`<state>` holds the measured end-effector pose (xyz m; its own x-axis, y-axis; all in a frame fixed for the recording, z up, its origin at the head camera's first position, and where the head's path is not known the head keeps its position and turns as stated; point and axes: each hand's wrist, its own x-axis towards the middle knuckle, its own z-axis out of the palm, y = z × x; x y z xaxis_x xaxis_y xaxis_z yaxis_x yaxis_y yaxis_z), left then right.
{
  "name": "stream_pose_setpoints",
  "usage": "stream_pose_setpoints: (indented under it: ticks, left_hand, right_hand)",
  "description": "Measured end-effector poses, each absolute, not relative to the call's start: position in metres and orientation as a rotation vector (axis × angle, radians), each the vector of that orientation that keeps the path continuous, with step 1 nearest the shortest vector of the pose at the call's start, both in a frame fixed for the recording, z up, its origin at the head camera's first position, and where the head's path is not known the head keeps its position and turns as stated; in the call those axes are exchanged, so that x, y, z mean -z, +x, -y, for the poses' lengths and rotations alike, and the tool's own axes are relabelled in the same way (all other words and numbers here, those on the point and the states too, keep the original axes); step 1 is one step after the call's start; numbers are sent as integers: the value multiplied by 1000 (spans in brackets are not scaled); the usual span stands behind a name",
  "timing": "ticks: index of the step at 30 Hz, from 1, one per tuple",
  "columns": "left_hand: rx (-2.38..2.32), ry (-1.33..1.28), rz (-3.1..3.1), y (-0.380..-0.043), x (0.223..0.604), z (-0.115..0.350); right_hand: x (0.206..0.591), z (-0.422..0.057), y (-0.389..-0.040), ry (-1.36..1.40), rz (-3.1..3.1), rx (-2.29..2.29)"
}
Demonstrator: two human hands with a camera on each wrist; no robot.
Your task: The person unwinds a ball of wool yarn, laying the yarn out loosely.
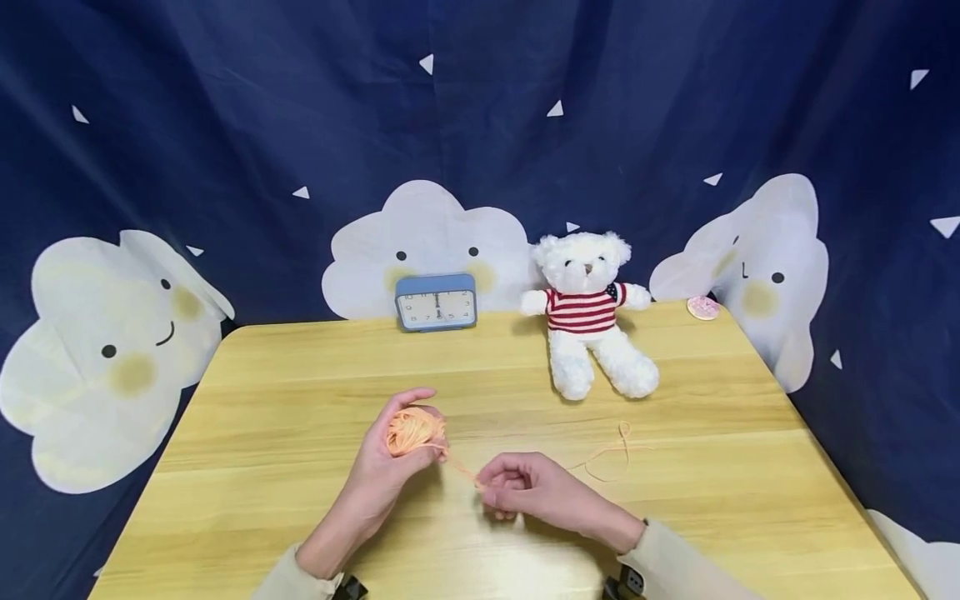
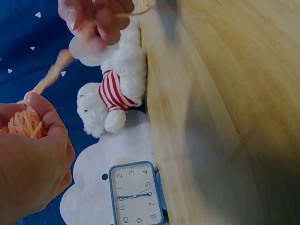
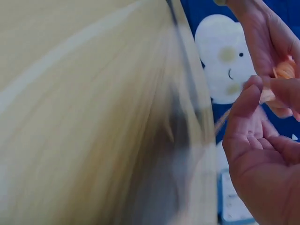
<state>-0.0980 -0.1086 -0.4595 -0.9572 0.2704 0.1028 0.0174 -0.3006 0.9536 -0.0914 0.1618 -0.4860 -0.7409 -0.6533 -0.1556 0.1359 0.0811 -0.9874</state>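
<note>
An orange ball of yarn [image 1: 415, 431] lies in my left hand [image 1: 382, 458], whose fingers and thumb curl round it. From the ball a strand [image 1: 461, 472] runs across to my right hand [image 1: 536, 492], which pinches it between thumb and fingertips. The loose tail of the yarn [image 1: 600, 455] trails over the table to the right of that hand, with a small loop in it. In the left wrist view the ball [image 2: 27, 123] shows under the thumb, and the stretched strand is blurred. The right wrist view shows the ball [image 3: 284, 69] partly hidden by fingers.
On the wooden table [image 1: 285, 392], a blue clock [image 1: 437, 302] stands at the back edge. A white teddy bear [image 1: 585, 312] in a striped shirt sits right of it. A round pink item [image 1: 702, 307] lies at the back right corner. A dark blue curtain [image 1: 480, 108] hangs behind.
</note>
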Motion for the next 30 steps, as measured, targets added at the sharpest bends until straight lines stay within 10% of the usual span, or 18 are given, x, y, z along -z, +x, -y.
stream_pose_setpoints:
  ticks: [30]
  left_hand:
    - [-2144, 591, -1613, -95, 463, 121]
  right_hand:
    - [420, -285, -88, -420, -2494, 2110]
